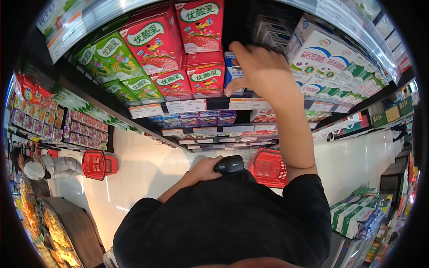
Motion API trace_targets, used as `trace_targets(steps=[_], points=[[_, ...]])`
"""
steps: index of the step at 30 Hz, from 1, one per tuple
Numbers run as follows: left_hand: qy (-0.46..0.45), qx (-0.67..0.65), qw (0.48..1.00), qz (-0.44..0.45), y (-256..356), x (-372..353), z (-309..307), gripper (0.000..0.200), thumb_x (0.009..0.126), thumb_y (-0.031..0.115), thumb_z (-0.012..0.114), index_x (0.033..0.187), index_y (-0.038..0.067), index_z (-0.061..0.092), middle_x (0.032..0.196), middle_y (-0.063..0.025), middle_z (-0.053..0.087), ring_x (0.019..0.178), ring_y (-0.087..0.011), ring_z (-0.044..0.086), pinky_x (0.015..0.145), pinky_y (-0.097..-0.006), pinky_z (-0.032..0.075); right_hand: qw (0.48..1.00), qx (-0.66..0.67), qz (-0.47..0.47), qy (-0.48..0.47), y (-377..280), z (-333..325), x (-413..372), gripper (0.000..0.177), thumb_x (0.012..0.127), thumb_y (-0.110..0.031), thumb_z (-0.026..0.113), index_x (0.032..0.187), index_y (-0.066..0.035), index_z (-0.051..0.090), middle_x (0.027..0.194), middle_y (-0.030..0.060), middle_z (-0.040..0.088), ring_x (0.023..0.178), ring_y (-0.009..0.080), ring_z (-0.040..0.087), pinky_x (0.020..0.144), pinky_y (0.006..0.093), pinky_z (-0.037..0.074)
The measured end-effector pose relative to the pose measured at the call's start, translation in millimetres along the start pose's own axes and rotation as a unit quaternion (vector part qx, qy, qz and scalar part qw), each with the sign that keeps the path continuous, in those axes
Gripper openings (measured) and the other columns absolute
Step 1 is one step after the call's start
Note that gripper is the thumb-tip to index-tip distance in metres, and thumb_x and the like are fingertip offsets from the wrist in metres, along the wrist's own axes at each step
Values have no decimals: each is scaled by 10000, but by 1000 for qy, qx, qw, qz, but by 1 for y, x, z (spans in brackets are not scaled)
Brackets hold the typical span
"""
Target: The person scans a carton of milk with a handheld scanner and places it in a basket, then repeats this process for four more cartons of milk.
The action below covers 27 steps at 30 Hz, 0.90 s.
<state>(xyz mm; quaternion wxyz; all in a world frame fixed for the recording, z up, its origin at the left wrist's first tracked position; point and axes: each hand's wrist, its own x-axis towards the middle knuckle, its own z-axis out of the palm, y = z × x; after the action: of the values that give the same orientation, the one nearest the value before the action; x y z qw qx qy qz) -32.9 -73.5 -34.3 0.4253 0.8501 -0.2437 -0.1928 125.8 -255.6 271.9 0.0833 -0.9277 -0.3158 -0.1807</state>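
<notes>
My right hand (261, 69) reaches onto the upper shelf, thumb and fingers spread around the front of a blue and white carton (231, 67); whether it grips the carton is hard to make out. Left of it stand red drink cartons (199, 24) and green ones (107, 56). White milk cartons (317, 53) fill the shelf to its right. Low near my body, my left hand (206, 168) is closed around a black handheld device (229, 165).
Below the price tags (186, 106) are lower shelves with purple cartons (216, 119). A red basket (268, 167) is on the floor by my right arm. Another red basket (94, 164) stands at the left, beside a person (35, 169). Stacked green and white boxes (353, 216) are at lower right.
</notes>
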Motion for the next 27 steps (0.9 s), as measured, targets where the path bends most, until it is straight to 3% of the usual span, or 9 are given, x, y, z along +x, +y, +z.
trace_targets(steps=[8,11,12,15,17,20,23,26,27], points=[[33,-10,999,6,6,2,-3,487,687,240,730,1117,74,572,842,-204,660,824,-417,628,711,-480,488,998,11,-57,9,7,3,5,737,553,-518,791,1087,-52,589,931,121,621,907,341,636,786,432,515],[32,-17,999,2,10,-4,0,494,680,235,732,1125,81,584,847,-203,661,819,-418,628,721,-479,492,974,50,-133,177,6,-1,-1,614,544,-491,797,916,-31,630,930,104,609,922,294,579,814,392,479],[40,-18,999,9,8,4,-3,498,676,237,733,1125,80,587,846,-203,661,818,-419,628,725,-479,493,935,56,-166,307,-1,-17,-17,527,603,-386,821,957,-38,642,905,73,589,879,269,573,791,392,469],[35,-14,999,-13,11,4,-6,512,667,240,734,1130,75,589,845,-210,661,820,-424,627,726,-485,495,887,29,-134,442,9,-36,-45,439,714,-207,792,1088,-31,644,876,67,575,834,245,567,783,367,461],[30,-25,999,-22,10,5,-4,512,666,240,733,1125,67,586,834,-219,657,820,-429,626,722,-488,494,841,-10,48,539,22,-27,-54,476,725,-180,784,1145,-25,623,943,94,545,930,257,532,812,381,446],[24,-33,999,-9,14,7,-6,507,663,239,737,1112,62,582,826,-229,651,823,-433,623,720,-488,493,827,-33,139,543,27,-27,-40,535,636,-283,855,1096,-110,644,1036,175,461,945,311,470,809,401,409],[28,-23,999,3,8,9,-3,502,659,233,741,1101,58,579,815,-235,645,815,-439,619,714,-492,490,868,-28,201,454,22,-27,-41,668,643,-256,877,1191,-43,561,1112,134,405,1095,291,393,898,414,390],[34,-14,999,21,1,9,0,497,657,228,744,1096,63,579,800,-238,639,803,-446,615,705,-496,488,823,-8,137,552,34,-11,-37,669,566,-250,907,1142,-148,582,1054,180,403,977,335,424,847,442,388],[39,-23,999,24,2,9,0,489,657,224,742,1090,62,579,788,-237,636,792,-451,612,699,-500,486,835,-63,150,526,29,-9,-43,735,602,-236,921,1165,-67,480,1148,127,372,1061,272,405,915,427,384]])
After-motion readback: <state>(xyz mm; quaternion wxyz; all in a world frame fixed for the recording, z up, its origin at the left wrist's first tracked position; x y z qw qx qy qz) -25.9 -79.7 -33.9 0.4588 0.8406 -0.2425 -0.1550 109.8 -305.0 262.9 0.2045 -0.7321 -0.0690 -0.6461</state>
